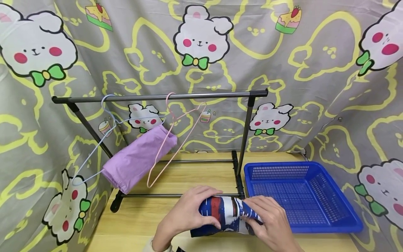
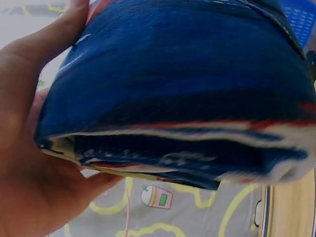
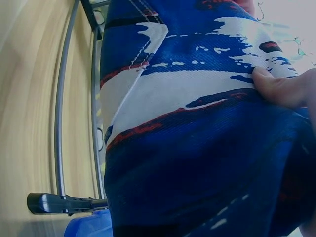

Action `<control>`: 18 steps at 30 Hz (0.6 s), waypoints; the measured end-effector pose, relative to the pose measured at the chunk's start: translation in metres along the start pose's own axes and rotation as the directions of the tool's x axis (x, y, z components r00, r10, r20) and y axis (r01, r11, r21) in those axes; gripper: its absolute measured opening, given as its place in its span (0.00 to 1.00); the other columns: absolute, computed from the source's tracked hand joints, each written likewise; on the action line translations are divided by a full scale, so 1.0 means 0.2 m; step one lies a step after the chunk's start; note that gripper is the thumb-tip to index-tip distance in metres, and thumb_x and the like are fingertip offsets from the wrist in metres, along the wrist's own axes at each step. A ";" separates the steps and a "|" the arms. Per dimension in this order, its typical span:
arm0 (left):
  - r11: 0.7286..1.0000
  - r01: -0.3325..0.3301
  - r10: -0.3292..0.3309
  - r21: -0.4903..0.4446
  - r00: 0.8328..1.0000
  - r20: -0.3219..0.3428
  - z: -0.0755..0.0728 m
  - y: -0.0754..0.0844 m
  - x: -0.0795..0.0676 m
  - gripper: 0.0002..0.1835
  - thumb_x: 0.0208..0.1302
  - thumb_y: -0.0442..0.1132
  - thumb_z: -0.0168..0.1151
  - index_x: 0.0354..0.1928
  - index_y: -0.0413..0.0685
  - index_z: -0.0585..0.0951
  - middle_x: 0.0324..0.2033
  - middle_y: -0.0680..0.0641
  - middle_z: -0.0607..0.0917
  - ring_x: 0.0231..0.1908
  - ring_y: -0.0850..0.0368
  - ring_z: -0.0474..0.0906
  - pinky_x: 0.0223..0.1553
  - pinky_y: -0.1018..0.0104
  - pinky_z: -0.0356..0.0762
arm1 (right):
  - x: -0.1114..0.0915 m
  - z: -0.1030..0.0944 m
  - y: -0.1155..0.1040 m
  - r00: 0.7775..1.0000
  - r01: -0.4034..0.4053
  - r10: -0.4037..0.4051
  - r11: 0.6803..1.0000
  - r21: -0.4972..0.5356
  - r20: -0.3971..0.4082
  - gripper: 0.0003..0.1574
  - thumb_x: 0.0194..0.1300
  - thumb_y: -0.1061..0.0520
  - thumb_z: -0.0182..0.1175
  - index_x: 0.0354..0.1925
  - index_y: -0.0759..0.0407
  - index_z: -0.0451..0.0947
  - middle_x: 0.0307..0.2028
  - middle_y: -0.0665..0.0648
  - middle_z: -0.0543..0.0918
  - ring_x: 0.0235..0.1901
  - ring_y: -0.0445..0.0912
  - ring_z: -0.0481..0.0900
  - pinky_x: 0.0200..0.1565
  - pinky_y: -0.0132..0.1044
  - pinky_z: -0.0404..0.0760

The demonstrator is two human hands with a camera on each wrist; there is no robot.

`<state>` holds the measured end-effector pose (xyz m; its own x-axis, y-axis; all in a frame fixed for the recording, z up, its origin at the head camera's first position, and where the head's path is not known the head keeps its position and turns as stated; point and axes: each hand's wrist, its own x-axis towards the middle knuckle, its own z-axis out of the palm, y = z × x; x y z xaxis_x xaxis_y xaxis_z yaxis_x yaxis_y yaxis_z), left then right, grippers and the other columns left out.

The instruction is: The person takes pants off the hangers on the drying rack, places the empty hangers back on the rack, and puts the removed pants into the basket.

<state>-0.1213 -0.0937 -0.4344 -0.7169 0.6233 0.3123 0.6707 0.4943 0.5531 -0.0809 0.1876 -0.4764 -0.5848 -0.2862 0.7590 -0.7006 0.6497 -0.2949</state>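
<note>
A folded garment [image 1: 229, 214] in a blue, white and red print is between my two hands, low in the head view. My left hand [image 1: 192, 210] grips its left end, with thumb in front and fingers over the top. At the other end my right hand [image 1: 267, 217] pinches the cloth. The left wrist view shows the layered open edge of the folded garment [image 2: 173, 74]. Stitched seams run across the garment [image 3: 187, 128] in the right wrist view, where the right thumb [image 3: 279, 89] presses on it. Its exact kind cannot be told.
Behind stands a dark metal clothes rack [image 1: 189, 95]. A blue hanger [image 1: 91, 154] carries a folded purple cloth [image 1: 141, 157]; beside it hangs a bare pink hanger [image 1: 160, 157]. A blue plastic basket [image 1: 343, 206] sits right on the wooden table [image 1: 132, 227]. Patterned curtains [image 1: 252, 77] surround it.
</note>
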 end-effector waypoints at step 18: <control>0.980 0.016 -0.049 0.198 0.986 0.162 0.06 -0.01 0.05 0.29 0.49 0.54 0.82 0.55 0.64 0.85 0.41 0.63 0.86 0.39 0.68 0.77 0.37 0.71 0.74 | -0.02 -0.02 0.02 0.994 -0.036 0.038 0.999 -0.021 0.102 0.29 0.74 0.32 0.55 0.46 0.52 0.89 0.42 0.46 0.88 0.40 0.43 0.84 0.47 0.38 0.77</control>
<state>-0.1269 -0.0819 -0.4416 -0.7088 0.6880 0.1557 0.6833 0.6148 0.3938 -0.0795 0.1947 -0.4790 -0.6494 -0.3315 0.6844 -0.6706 0.6741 -0.3098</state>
